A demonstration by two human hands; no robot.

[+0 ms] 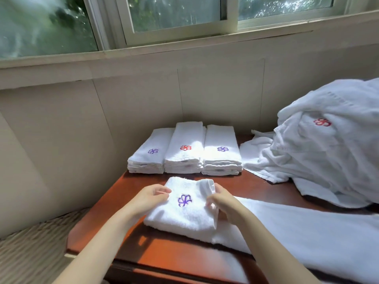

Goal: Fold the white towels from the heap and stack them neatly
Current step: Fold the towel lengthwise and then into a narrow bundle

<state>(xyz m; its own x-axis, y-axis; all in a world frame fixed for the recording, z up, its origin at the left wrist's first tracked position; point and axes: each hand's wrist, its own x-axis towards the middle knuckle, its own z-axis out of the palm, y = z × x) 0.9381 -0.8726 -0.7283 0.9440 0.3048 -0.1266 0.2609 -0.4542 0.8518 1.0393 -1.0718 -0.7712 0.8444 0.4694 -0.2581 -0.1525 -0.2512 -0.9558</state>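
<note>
Three towel stacks (184, 156) are lined up on a red-brown table (174, 255) beneath a window (174, 15); nearer, a folded towel (184, 216) is pinched at its side edges by the left hand (150, 198) and the right hand (222, 200).

Words, numbers: none I can read.
My near towel (184, 216): purple flower emblem (184, 200).
Far stacks (184, 158): purple, red, purple emblems.

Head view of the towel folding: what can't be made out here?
In the head view:
- Heap: cut off by the right edge, so its towels are uncountable.
- Folded stacks: layers too small to count.
- Right hand: fingertips hidden in the fold of the towel it grips.
- Long white cloth: runs off the bottom right corner.
</note>
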